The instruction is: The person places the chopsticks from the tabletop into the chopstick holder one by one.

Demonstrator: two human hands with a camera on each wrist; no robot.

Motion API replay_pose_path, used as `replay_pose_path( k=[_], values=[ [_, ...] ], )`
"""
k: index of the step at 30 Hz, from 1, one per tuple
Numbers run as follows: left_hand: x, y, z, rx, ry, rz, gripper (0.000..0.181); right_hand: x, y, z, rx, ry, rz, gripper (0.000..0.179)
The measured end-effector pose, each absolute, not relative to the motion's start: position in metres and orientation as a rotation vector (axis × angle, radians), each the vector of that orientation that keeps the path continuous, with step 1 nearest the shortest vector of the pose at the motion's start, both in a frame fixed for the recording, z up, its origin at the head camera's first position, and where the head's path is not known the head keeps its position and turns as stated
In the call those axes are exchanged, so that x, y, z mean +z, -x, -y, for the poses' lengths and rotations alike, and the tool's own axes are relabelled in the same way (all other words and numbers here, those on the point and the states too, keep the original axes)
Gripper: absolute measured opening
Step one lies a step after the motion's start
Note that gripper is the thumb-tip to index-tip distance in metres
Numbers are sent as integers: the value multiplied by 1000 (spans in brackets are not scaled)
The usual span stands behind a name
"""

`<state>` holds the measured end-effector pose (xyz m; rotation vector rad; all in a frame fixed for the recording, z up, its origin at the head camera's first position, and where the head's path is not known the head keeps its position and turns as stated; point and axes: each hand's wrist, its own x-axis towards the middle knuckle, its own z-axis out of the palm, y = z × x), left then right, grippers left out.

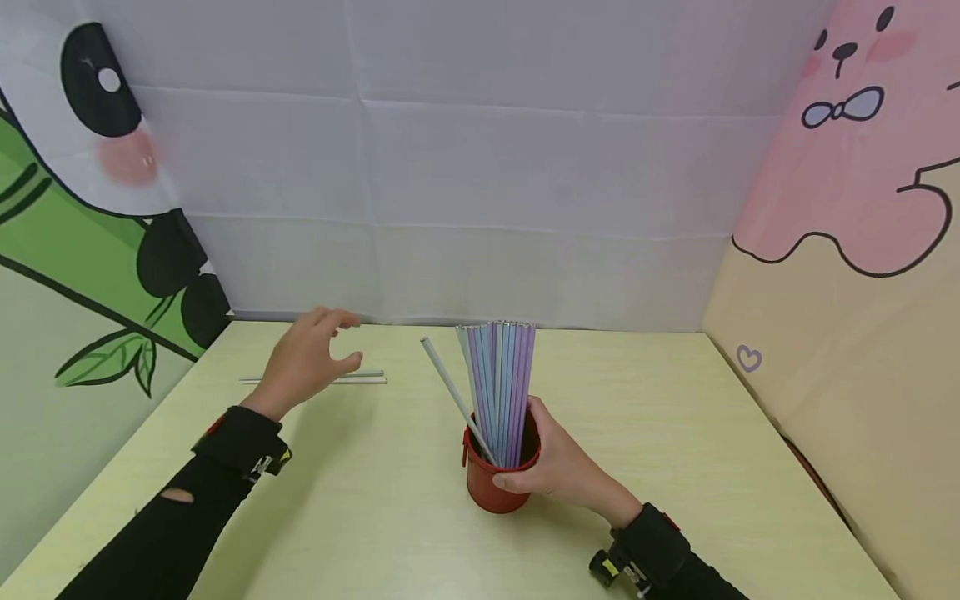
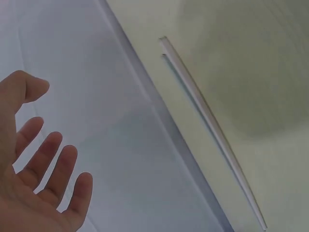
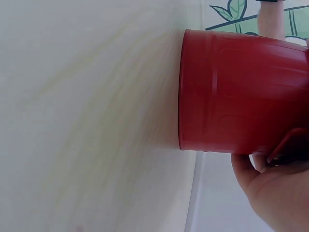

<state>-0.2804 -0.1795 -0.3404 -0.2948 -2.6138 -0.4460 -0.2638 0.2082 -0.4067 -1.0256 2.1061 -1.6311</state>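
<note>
A small red metal bucket [image 1: 491, 490] holds a bunch of pale blue and purple straws [image 1: 504, 383]. One whitish straw [image 1: 448, 385] in it leans out to the left. My right hand [image 1: 564, 462] grips the bucket from the right side, thumb at the front near the rim. In the right wrist view the bucket [image 3: 241, 92] fills much of the picture, with part of the hand [image 3: 277, 193] below it. At the left, my left hand [image 1: 303, 360] hovers with spread fingers, holding nothing. Two thin straws [image 2: 212, 123] lie side by side on the table near it.
The pale wooden table [image 1: 637, 400] meets a white cloth backdrop [image 1: 480, 167] at its far edge. Printed side panels flank it: a panda with green bamboo [image 1: 82, 192] on the left, a pink animal [image 1: 847, 183] on the right.
</note>
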Motion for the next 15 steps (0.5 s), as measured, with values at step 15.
replay_pose_path(
  k=[15],
  values=[
    [-404,280,230,-194,299,2918,41,-408,266,-208,-1633,1029,-2102,91]
  ],
)
